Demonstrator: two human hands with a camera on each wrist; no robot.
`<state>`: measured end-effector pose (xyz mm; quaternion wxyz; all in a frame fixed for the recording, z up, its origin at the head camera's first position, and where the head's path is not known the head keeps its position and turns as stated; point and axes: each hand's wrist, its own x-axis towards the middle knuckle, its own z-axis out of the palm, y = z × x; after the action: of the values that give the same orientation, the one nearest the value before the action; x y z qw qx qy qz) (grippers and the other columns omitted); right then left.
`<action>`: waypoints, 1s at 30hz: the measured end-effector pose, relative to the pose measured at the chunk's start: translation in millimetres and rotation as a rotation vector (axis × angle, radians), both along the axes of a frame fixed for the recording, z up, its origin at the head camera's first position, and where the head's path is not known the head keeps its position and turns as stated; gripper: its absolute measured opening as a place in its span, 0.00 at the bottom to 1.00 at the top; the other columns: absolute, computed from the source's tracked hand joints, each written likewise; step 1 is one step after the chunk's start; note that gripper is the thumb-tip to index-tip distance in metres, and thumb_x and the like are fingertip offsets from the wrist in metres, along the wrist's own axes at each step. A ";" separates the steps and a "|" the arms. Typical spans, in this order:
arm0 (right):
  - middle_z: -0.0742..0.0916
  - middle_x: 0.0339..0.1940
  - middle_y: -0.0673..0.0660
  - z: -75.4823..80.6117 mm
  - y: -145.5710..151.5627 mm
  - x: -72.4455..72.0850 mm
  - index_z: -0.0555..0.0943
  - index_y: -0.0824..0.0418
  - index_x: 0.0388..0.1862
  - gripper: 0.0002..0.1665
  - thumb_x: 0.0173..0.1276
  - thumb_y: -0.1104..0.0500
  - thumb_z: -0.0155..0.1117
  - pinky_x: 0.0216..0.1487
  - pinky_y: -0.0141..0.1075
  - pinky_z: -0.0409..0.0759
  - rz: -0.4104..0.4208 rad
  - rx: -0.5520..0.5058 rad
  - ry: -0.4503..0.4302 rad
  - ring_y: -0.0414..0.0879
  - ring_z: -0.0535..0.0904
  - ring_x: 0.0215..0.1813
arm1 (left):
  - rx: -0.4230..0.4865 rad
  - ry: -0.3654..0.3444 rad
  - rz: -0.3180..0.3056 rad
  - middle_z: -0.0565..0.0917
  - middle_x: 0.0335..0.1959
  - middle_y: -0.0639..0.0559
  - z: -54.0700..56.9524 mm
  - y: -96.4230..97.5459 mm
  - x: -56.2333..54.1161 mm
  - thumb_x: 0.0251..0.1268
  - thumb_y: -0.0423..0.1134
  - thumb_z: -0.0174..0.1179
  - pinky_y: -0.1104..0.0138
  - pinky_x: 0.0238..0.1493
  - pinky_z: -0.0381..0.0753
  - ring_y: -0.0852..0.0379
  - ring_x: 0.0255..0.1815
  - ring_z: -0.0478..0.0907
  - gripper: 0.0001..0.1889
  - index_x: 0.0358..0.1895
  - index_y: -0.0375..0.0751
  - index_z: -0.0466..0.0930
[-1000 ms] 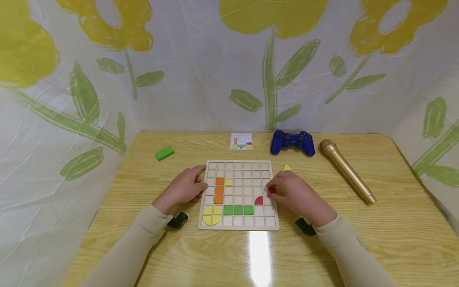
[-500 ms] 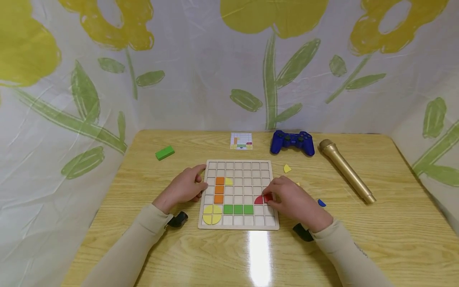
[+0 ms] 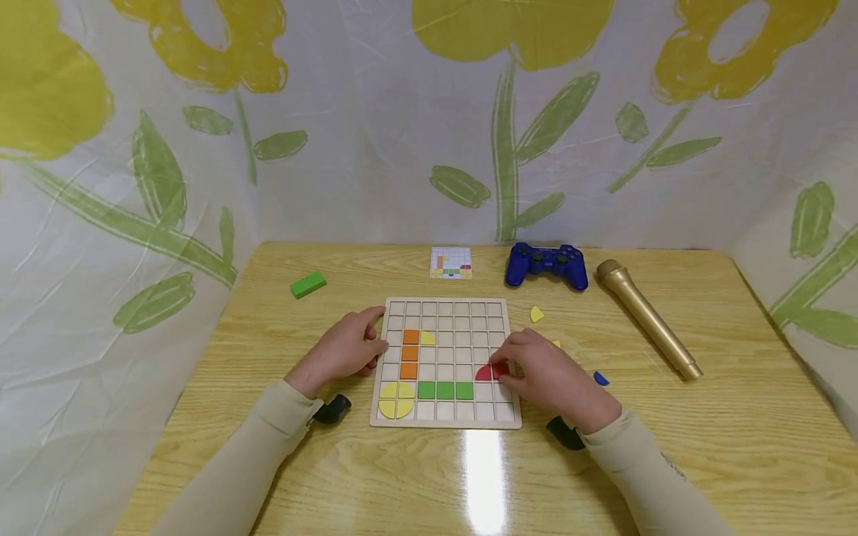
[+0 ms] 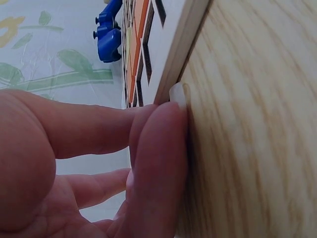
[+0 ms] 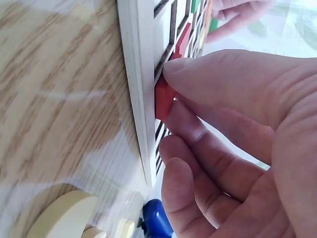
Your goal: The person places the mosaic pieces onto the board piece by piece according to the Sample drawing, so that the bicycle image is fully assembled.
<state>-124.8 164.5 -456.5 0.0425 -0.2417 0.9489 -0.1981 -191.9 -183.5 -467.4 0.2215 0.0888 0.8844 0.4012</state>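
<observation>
In the head view a wooden grid board (image 3: pixel 445 425) lies on the table. My right hand (image 3: pixel 546 372) is over its right side, thumb and fingers pinching a red wooden piece (image 5: pixel 164 101) at a cell there. A red quarter-circle piece (image 3: pixel 483 374) sits in the cell just left of it. My left hand (image 3: pixel 342 344) rests against the board's left edge, index finger stretched out and thumb touching the side. Three orange squares (image 3: pixel 410 353), three green squares (image 3: pixel 445 390), a yellow circle of quarter pieces (image 3: pixel 387 409) and a single yellow quarter (image 3: pixel 427 339) fill other cells.
Behind the board lies a pattern card (image 3: pixel 451 263), with a blue game controller (image 3: pixel 546 266) beside it. A gold microphone (image 3: pixel 649 320) is at the right, a green block (image 3: pixel 308 285) at the left. Loose yellow (image 3: pixel 537 315) and blue (image 3: pixel 601 378) pieces lie near my right hand.
My right hand has carried the red piece slightly left and down from the board's right edge, beside the other red piece, then stayed there. My left hand has not moved.
</observation>
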 end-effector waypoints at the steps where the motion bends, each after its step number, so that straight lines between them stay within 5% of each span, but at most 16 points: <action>1: 0.89 0.45 0.47 0.3 0.3 0.3 0.93 0.55 0.49 0.11 0.68 0.61 0.79 0.54 0.42 0.87 0.003 -0.003 0.001 0.43 0.81 0.51 | 0.004 0.000 0.001 0.78 0.42 0.44 0.2 0.2 0.2 0.79 0.35 0.60 0.65 0.28 0.88 0.55 0.27 0.83 0.37 0.86 0.40 0.58; 30: 0.90 0.45 0.51 4.0 -3.0 2.9 0.93 0.58 0.48 0.11 0.67 0.62 0.79 0.52 0.42 0.86 0.018 0.003 0.031 0.45 0.81 0.49 | -0.031 -0.009 0.052 0.77 0.50 0.43 2.4 2.8 3.8 0.80 0.37 0.62 0.65 0.33 0.89 0.53 0.32 0.83 0.37 0.87 0.45 0.59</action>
<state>-121.9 161.5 -452.5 0.0300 -0.2532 0.9475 -0.1928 -188.1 -180.7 -465.0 0.2165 0.0604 0.8915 0.3933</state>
